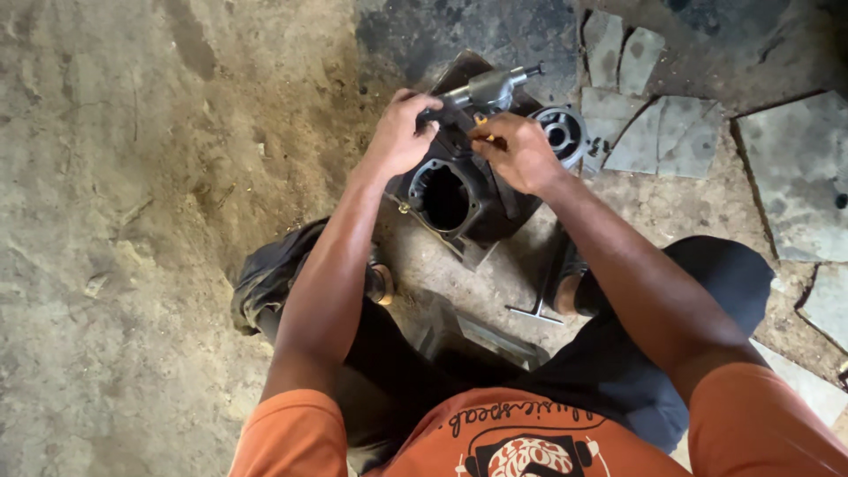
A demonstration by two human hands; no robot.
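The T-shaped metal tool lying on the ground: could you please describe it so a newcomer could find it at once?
Start at the big black engine casing under both hands on the dirt floor. Come down towards the person's dark trousers; the T-shaped tool lies there, beside the right knee. It is a thin grey rod with a short crossbar, the only loose slender piece nearby.

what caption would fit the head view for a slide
Seated on a dirt floor, a person steadies a black engine casing with the left hand while the right hand works a small yellow-handled tool.
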